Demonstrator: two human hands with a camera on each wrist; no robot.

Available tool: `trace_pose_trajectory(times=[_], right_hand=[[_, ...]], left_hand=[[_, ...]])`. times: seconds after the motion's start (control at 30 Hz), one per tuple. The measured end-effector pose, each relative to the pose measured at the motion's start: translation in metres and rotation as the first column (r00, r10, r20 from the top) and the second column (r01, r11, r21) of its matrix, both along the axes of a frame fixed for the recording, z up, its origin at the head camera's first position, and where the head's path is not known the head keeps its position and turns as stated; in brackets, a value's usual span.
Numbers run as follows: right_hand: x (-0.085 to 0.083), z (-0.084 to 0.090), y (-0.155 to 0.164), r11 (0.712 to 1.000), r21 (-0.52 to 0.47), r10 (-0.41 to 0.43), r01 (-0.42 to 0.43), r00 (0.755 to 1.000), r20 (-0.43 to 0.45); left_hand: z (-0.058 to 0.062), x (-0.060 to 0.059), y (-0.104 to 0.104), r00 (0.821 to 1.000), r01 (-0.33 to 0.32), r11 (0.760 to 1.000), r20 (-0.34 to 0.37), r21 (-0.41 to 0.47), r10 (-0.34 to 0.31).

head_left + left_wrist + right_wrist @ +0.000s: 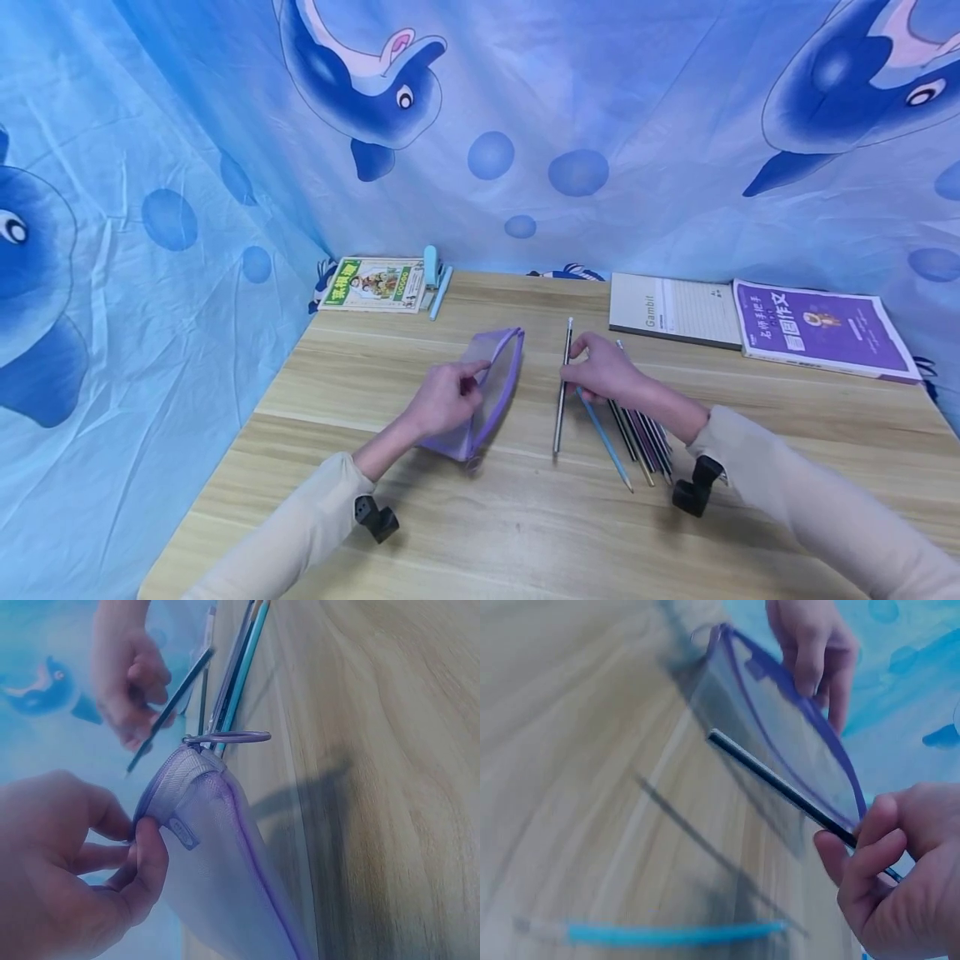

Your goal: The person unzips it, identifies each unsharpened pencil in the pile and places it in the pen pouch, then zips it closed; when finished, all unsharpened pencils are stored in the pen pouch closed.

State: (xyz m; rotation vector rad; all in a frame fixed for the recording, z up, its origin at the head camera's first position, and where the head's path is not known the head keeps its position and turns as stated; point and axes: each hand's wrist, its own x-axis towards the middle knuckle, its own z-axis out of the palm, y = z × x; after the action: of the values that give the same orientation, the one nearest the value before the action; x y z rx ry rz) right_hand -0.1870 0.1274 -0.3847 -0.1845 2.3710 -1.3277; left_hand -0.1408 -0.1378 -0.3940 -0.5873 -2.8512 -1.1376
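The right hand (602, 371) is pinching a dark pencil (562, 392) between thumb and fingers, lifting it just beside the row of pencils (641, 437) on the wooden table (525, 533). The left hand (445, 398) is gripping the edge of the purple mesh pouch (495, 392), which is standing near the pencil. Books (821, 327) are lying at the far edge.

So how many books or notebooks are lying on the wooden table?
3. A green-and-yellow covered book sits at the far left corner, a white lined "Gambit" notebook at the far right, and a purple-covered book right beside it, edges overlapping. None seems hidden.
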Motion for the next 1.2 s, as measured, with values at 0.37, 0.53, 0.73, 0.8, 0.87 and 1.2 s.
trace_pose_trajectory(times=[0.37,0.53,0.73,0.8,0.87,1.2], right_hand=[[0.000,0.005,-0.046,0.958,-0.257,-0.115,0.126,0.992,0.057],[0.002,0.000,-0.063,0.943,-0.294,-0.146,0.158,0.987,0.062],[0.009,-0.007,-0.077,0.942,-0.305,-0.115,0.139,0.989,0.098],[0.012,-0.009,-0.081,0.944,-0.301,-0.105,0.131,0.989,0.099],[0.014,-0.010,-0.084,0.946,-0.299,-0.098,0.123,0.990,0.098],[0.017,-0.013,-0.092,0.952,-0.286,-0.091,0.112,0.992,0.087]], left_hand=[[0.002,0.000,0.002,0.999,-0.026,0.999,0.029,0.022,0.026],[0.002,-0.001,0.002,0.999,-0.027,0.999,0.044,0.039,0.026],[0.001,-0.002,-0.001,0.999,-0.016,0.998,0.033,0.057,0.014],[0.000,-0.002,-0.001,0.999,-0.013,0.998,0.031,0.063,0.011],[0.000,-0.002,-0.001,1.000,-0.014,0.998,0.027,0.067,0.012],[0.001,0.000,0.003,0.999,-0.020,0.995,0.039,0.094,0.017]])
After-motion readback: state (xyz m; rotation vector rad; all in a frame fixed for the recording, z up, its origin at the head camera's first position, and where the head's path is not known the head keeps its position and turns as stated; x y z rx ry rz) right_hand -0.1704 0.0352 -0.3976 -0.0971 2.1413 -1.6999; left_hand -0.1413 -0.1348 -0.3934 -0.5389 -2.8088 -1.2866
